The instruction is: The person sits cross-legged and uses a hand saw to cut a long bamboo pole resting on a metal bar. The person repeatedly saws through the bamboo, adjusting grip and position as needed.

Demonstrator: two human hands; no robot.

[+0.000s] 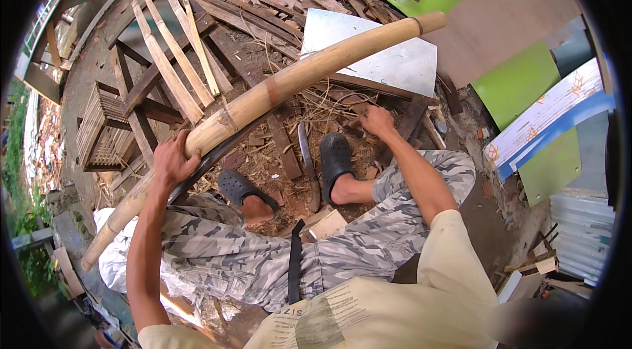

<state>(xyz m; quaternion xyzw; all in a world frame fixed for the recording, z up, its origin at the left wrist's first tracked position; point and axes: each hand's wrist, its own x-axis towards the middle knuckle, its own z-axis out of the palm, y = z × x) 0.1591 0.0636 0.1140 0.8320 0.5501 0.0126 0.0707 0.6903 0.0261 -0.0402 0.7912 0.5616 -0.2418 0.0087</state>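
Observation:
A long, slightly curved bamboo pole [329,61] runs slantwise from the lower left to the upper right in front of me. My left hand [173,159] is closed round its near part, with the thumb on top. My right hand [376,121] is low over the shavings beyond my right foot. Its fingers are curled, and whatever they hold is too small or hidden to make out. Between my black clogs [334,158] lies a machete [307,158], its curved blade pointing away from me. Bamboo strips and fibres [316,109] are scattered under the pole.
Split bamboo slats [172,66] lean on a dark wooden frame [135,115] at the left, beside a slatted crate [105,126]. Scrap wood [263,17] is heaped at the far side. A white sheet [375,53] lies beneath the pole; green panels [517,92] stand at the right.

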